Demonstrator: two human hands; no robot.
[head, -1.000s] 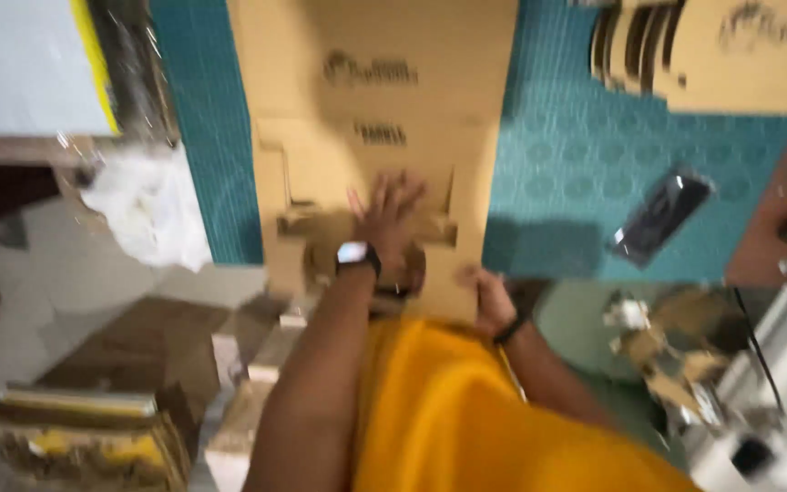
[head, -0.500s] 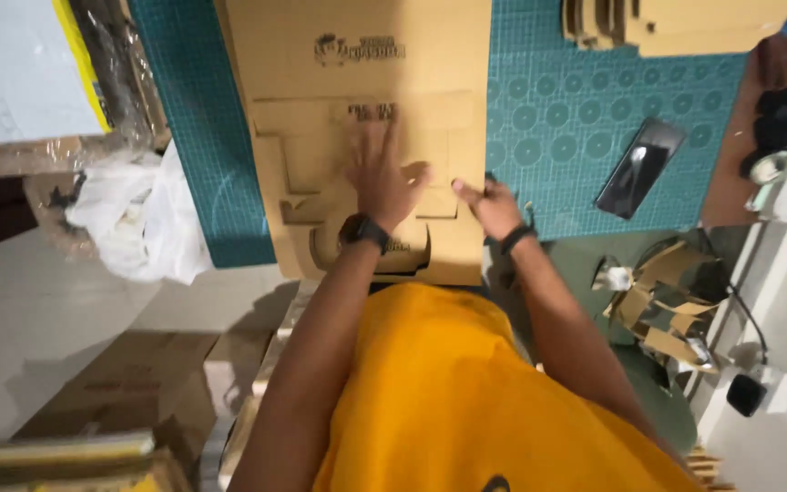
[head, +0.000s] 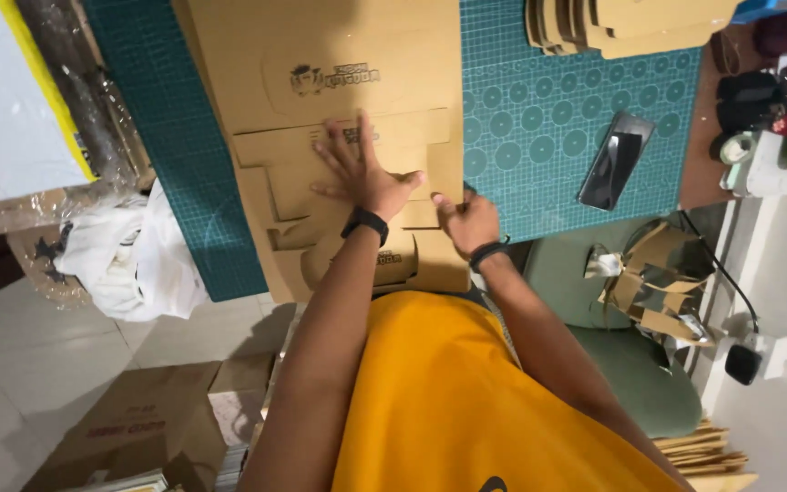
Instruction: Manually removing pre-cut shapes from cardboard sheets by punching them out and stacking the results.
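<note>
- Left hand (head: 363, 173) spread flat on die-cut cardboard blank (head: 357, 137); right hand (head: 468, 221) grips its edge.
- One blank, on green cutting mat (head: 548, 128), desk.
- One phone (head: 614, 160).
- Cardboard stack (head: 626, 23) cut off above.

Since a second ago the left hand (head: 366, 178) sits higher on the flat cardboard blank (head: 339, 137), fingers spread flat near its printed panel, while the right hand (head: 468, 221), earlier back at the near edge, now grips the blank's right-hand flap
</note>
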